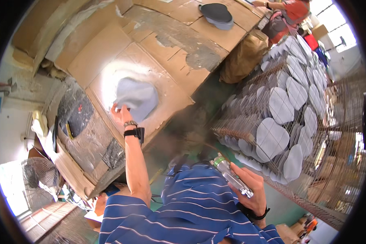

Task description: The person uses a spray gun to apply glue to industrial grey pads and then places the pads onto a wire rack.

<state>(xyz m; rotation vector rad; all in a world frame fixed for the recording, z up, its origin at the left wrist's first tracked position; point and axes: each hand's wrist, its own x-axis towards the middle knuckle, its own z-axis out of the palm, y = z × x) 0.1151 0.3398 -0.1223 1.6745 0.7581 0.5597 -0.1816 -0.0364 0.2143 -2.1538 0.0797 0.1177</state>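
A grey, rounded flat piece (pixel 137 99) like a cap or sole blank lies on the cardboard-covered table, ringed by a whitish patch. My left hand (pixel 120 114) is at its near left edge, thumb and fingers pinching the rim. Close to my body on the right, my right hand (pixel 250 189) is wrapped round a silvery, partly clear hand tool (pixel 233 177) with a green ring at its far end. The tool looks like a spray gun, though its full shape is hidden by the fingers.
Cardboard sheets (pixel 179 65) cover the worktable, and a dark grey piece (pixel 216 15) lies at its far end. To the right stands a wire rack (pixel 268 122) full of grey pieces. A brown sack (pixel 244 57), a fan (pixel 38 175) and another person (pixel 290 16) are around.
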